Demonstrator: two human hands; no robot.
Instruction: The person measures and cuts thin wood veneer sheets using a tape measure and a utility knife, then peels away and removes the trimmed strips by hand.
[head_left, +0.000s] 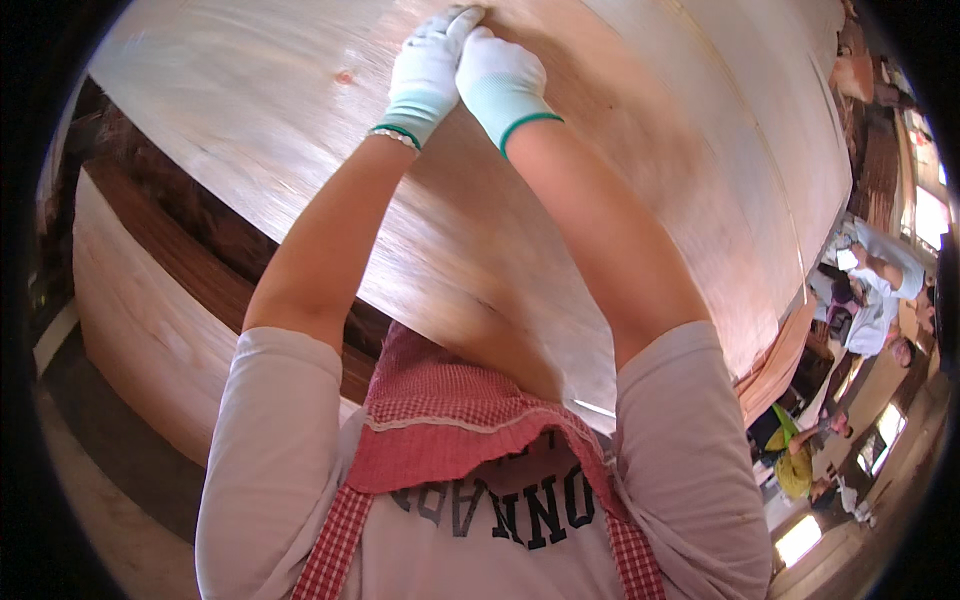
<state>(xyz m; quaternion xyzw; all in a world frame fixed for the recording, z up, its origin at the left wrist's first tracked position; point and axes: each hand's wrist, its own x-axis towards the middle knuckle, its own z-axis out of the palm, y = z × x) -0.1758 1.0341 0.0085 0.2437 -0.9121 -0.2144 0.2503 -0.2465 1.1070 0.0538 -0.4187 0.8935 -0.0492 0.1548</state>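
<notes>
Wooden sheet (480, 240) under hands (425, 70), lower board (140, 315), people (880, 320)

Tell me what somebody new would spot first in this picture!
Probably the white-gloved left hand and right hand, close together at the top; I can't tell whether they hold anything. Under them, a big pale wood sheet spreads across the upper picture. Then there's the red checked apron at the lower middle, and other people at the far right.
</notes>
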